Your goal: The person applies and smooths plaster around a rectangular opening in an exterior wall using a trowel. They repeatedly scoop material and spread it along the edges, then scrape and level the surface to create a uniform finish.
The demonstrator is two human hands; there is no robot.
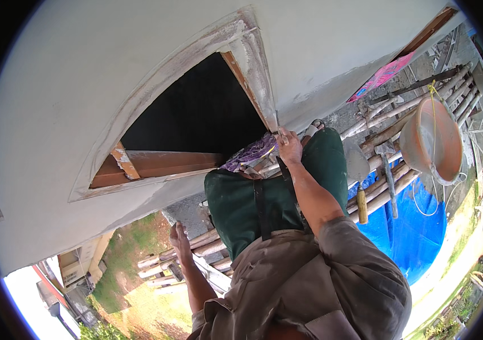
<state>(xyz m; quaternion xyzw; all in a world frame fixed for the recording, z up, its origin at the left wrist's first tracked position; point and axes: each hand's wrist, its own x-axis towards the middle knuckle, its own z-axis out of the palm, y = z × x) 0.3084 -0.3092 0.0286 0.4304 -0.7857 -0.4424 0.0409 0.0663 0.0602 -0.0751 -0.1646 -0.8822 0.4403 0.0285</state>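
Note:
My right hand (290, 148) is closed round a thin metal tool (278, 120), whose slim end stands at the lower corner of the window opening (190, 116). Rough white plaster (156, 85) frames this arched opening, and brown wood (173, 163) lines part of its inside. Lower on the left, my left hand (180, 241) is held away from the wall, its fingers stretched out and partly hidden from view. Just beyond it shows a grey, rough flat surface (187, 218); whether they touch I cannot tell. Purple patterned cloth (253, 153) lies near my knees.
Wooden poles (377, 198) form a scaffold under me. On them rest a trowel (361, 204) and a hammer-like tool (390, 181). An orange bucket (431, 139) with yellow rope is at the right, above a blue tarp (417, 226). Grass (122, 266) lies far below.

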